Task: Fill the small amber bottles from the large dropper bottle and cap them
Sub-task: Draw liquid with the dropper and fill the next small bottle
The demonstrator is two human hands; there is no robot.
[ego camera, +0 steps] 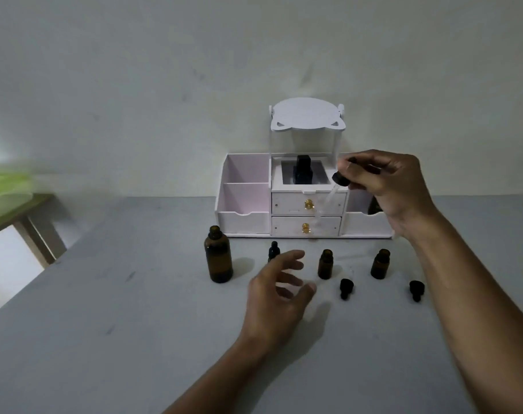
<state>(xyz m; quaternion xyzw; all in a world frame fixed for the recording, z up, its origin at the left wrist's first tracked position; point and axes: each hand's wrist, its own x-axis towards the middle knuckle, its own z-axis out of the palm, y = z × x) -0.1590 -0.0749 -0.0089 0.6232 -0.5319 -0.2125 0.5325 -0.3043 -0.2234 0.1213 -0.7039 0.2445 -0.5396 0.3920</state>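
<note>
The dropper (340,179) was held in the grip of the right hand (385,180), pinched at its black cap between thumb and fingertips, well above the surface (134,324). Its glass tube was noted slanting down and to the left, with the tip low in front of the drawers of the white organiser (245,221). Whether the tube held liquid could not be told.

The middle small bottle (326,264), upright and uncapped, stood just below and near of that tip. It was judged the likely target. The tube would need to be brought nearer and turned closer to upright over the mouth.

The right small bottle (380,264), also open, stood to its right. One loose cap (346,288) lay near of the middle bottle, another cap (416,290) near of the right one. The capped small bottle (273,252) was partly hidden behind the left hand (279,286), whose grip was open, fingers spread, holding nothing. The large dropper bottle (218,255) stood uncapped at the left end of the row.

The surface was grey and matt, with faint scuffs. A pale bare wall was recorded behind, and a blurred green object at the far left.
</note>
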